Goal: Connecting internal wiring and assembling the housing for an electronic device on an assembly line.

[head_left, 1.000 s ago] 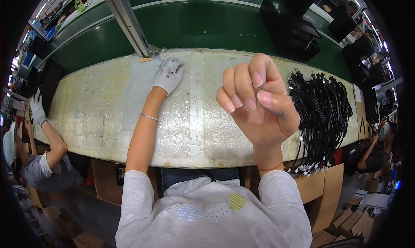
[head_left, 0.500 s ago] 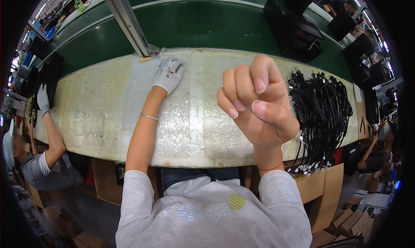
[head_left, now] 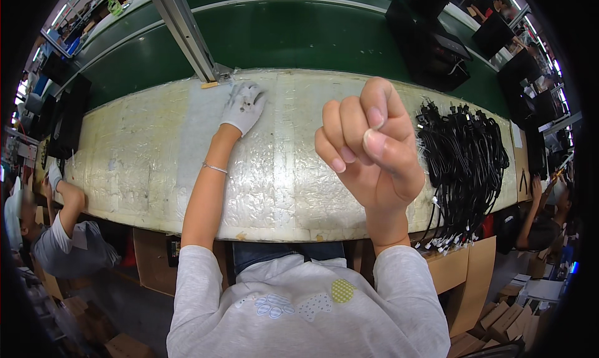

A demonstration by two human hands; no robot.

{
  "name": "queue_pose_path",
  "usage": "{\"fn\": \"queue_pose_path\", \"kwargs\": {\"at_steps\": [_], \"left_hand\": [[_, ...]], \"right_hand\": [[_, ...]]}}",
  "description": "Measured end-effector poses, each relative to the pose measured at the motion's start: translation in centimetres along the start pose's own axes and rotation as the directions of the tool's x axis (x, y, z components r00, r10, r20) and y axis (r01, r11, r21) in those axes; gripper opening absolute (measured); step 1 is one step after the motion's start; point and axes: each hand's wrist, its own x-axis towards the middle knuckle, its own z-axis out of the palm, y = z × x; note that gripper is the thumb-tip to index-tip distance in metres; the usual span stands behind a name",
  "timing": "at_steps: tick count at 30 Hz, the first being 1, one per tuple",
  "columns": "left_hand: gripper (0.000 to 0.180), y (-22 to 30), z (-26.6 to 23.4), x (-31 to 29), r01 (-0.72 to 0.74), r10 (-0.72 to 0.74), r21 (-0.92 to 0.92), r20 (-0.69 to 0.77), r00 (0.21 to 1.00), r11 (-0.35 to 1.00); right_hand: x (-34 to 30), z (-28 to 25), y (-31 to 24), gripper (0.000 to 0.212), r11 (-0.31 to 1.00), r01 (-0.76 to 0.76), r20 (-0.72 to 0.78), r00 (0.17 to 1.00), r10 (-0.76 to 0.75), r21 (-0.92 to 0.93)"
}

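My left hand [head_left: 243, 110], in a whitish glove with dark smudges, lies on the plastic-covered table [head_left: 281, 171] close to the foot of a metal post. Its fingers stretch out flat, and no object shows under them. My right hand [head_left: 374, 146] is bare and raised above the table, palm side up. Its fingers curl in and the thumb tip meets the index finger; nothing is visible between them. To the right of that hand lies a heap of black cables [head_left: 465, 152] with white connectors at the near end.
A metal post [head_left: 187, 36] rises at the table's far edge. Beyond runs a green conveyor belt [head_left: 281, 36] carrying a black boxy unit [head_left: 437, 52]. Pliers [head_left: 523, 180] lie at the right. Cardboard boxes [head_left: 153, 261] stand below; people work on both sides.
My right thumb has closed onto the index finger; my left hand stays put. The co-worker at the left has drawn a gloved hand back, and the black unit on the belt has shifted slightly right.
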Motion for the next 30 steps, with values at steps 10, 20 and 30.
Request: {"fn": "queue_pose_path", "kwargs": {"at_steps": [10, 20, 30], "left_hand": [[0.028, -0.1, 0.1, 0.0, 0.011, -0.011, 0.004, 0.018, 1.000, 1.000], [0.029, -0.3, 0.4, 0.1, 0.015, -0.015, 0.009, 0.022, 1.000, 1.000], [0.029, -0.4, 0.5, 0.1, 0.006, -0.007, 0.010, 0.026, 1.000, 1.000]], "right_hand": [[0.1, -0.7, 0.0, 0.026, 0.992, -0.040, 0.042, 0.998, 0.035, 0.123], [0.2, -0.9, 0.5, 0.029, 0.995, -0.028, 0.073, 0.997, 0.021, 0.096], [1.0, -0.3, 0.7, 0.033, 0.994, -0.069, -0.156, 0.986, 0.055, -0.084]]}}
